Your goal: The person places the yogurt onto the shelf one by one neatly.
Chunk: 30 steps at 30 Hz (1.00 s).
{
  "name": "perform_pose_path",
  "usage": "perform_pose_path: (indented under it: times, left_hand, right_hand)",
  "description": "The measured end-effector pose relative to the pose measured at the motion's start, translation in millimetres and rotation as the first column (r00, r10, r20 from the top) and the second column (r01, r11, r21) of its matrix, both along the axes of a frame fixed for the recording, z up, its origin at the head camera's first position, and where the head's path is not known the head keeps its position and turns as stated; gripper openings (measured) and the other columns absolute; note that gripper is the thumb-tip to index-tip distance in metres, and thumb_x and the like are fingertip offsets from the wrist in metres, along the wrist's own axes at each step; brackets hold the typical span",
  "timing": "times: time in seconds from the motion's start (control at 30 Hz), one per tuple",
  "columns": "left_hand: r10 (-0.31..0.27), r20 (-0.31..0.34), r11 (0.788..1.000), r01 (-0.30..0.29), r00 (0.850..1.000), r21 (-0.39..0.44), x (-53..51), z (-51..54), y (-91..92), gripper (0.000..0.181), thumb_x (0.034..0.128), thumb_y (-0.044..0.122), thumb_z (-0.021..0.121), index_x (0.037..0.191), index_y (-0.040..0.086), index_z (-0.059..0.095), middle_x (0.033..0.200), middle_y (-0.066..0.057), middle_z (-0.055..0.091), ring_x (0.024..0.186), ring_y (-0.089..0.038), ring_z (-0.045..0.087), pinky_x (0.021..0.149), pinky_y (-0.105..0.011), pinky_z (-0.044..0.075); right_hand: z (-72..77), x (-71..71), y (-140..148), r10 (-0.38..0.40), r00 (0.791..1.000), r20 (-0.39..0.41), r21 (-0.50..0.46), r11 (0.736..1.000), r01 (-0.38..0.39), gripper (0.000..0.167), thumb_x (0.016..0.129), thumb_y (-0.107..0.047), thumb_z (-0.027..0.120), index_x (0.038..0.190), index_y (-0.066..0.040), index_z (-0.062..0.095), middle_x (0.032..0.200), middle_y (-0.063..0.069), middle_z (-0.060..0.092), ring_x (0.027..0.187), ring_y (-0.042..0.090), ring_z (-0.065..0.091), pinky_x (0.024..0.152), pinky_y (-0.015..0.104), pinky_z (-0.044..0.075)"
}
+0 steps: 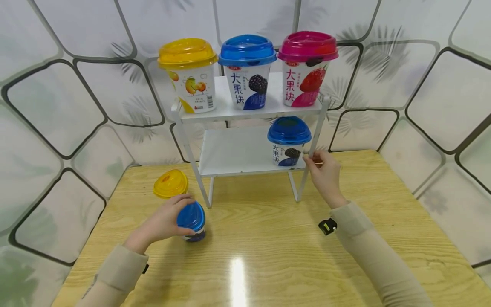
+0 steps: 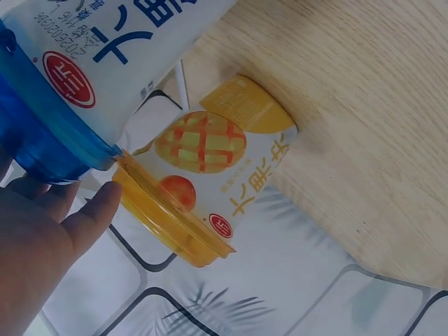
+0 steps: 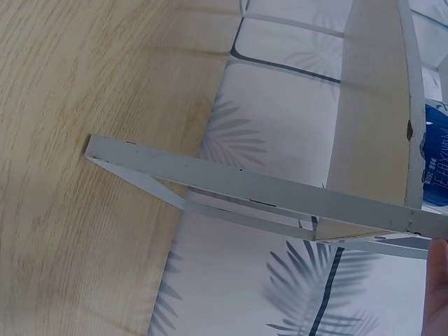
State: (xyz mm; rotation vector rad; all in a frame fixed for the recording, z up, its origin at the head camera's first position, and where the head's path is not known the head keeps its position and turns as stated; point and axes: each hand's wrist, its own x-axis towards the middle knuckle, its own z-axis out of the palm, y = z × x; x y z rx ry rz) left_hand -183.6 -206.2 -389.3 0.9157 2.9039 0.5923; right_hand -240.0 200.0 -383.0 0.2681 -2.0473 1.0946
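My left hand (image 1: pixel 166 218) grips a blue-lidded yogurt cup (image 1: pixel 192 216) by its lid, thumb on the near side and fingers across the far side. A yellow-lidded cup (image 2: pixel 210 154) stands on the table just beyond it. At the two-tier white rack (image 1: pixel 249 114), my right hand (image 1: pixel 325 175) holds the right post near the lower shelf with thumb and fingertips. Close to those fingertips, another blue-lidded cup (image 1: pixel 287 143) sits at the lower shelf's right end. Only part of a finger (image 3: pixel 435 287) shows in the right wrist view.
Yellow-lidded (image 1: pixel 192 81), blue-lidded (image 1: pixel 248 76) and pink-lidded (image 1: pixel 307 72) cups stand in a row on the top shelf. The rack's legs rest on a wooden table (image 1: pixel 261 238). A patterned wall covering (image 1: pixel 383 85) rises behind and along both sides.
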Motion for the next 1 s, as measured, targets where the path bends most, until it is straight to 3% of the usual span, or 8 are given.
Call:
perform_pose_path:
  times: [0.3,0.57,1.0]
  left_hand:
    - [0.011,0.089,1.000,-0.013,0.996,0.023,0.2,-5.5,-6.1,0.090,0.0597,0.035,0.081,0.131,0.005,0.036,0.133,-0.022,0.029,0.114,-0.042,0.034,0.084,-0.056,0.038]
    - [0.020,0.181,0.996,-0.035,0.983,0.079,-3.1,-15.2,-13.6,0.099,0.0594,0.030,0.082,0.137,0.012,0.023,0.136,-0.019,0.022,0.116,-0.041,0.032,0.085,-0.057,0.037]
    - [0.059,0.213,0.992,-0.081,0.975,0.098,-3.4,-15.4,-10.4,0.096,0.0608,0.039,0.079,0.136,0.015,0.025,0.133,-0.020,0.025,0.110,-0.042,0.036,0.079,-0.055,0.042]
  right_hand:
    - [-1.7,-0.3,0.2,0.000,1.000,-0.012,0.008,1.000,0.000,0.013,0.076,0.000,0.068,0.077,0.007,0.057,0.073,0.017,0.060,0.065,0.027,0.060,0.059,0.004,0.040]
    - [-1.6,-0.3,-0.2,-0.004,1.000,-0.022,0.005,1.000,0.004,0.013,0.075,0.001,0.068,0.077,0.007,0.057,0.073,0.017,0.060,0.064,0.027,0.060,0.060,0.002,0.038]
    - [-1.3,-1.5,0.4,-0.004,1.000,-0.025,0.018,1.000,0.004,0.012,0.076,-0.001,0.067,0.076,0.006,0.057,0.073,0.016,0.060,0.063,0.024,0.059,0.060,0.005,0.040]
